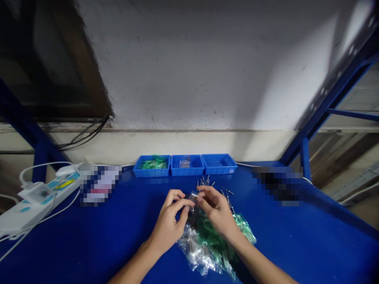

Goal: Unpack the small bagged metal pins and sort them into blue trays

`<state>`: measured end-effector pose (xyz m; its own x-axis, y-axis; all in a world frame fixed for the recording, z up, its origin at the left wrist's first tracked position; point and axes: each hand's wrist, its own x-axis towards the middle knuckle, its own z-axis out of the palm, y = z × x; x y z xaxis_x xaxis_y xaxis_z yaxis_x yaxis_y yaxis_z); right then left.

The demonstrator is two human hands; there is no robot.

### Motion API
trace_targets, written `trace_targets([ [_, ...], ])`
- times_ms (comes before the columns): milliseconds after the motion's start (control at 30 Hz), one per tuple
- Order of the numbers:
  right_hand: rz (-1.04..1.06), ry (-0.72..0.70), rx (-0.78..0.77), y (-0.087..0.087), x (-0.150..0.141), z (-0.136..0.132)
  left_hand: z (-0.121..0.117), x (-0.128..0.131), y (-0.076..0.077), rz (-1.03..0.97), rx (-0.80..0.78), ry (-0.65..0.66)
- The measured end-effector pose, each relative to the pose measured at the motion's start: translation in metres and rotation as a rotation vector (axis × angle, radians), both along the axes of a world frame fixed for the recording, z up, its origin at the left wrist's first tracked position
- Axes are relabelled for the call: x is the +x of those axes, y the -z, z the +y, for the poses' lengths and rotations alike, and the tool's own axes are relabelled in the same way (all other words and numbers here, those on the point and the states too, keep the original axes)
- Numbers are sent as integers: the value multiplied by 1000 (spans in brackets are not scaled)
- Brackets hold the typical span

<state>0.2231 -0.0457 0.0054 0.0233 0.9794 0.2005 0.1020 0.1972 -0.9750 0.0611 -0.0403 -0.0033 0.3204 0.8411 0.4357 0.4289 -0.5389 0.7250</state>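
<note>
My left hand (169, 221) and my right hand (221, 215) meet over the blue table, fingertips closed on a small clear plastic bag (194, 195) between them. What the small bag holds is too small to make out. Below the hands lies a clear plastic bag (197, 250) with shiny contents. Partly under my right hand is a green plastic bag (244, 228), with more green packing (211, 234) beside the clear one. Thin metal pins like rivets (229, 203) lie loose just beyond my right hand, several more (205, 181) past the fingertips.
Three blue bins stand in a row at the back: the left bin (151, 172) holds green packets, the middle bin (187, 171) a few clear packets, and the right bin (219, 169) shows its bare bottom. A white power strip (17, 217) with cables lies left. Blurred items (99, 185) flank the workspace.
</note>
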Motion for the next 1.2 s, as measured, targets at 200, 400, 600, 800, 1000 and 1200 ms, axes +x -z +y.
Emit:
trace_targets([
  [200, -443, 2, 421, 6, 0, -7, 3, 2, -7, -174, -379, -50],
  [400, -487, 2, 411, 7, 0, -7, 4, 3, 1, -66, -221, -98],
  [600, -469, -48, 426, 7, 3, -6, 5, 0, 4, -63, -212, -68],
  [800, -288, 106, 206, -1, 7, -4, 2, -7, -1, -2, 73, -146],
  [1000, 216, -192, -261, -6, -3, -5, 0, -8, -2, 130, 285, -112],
  [1200, -181, 30, 101, 3, 0, -5, 3, -4, -4, 5, -104, -48],
])
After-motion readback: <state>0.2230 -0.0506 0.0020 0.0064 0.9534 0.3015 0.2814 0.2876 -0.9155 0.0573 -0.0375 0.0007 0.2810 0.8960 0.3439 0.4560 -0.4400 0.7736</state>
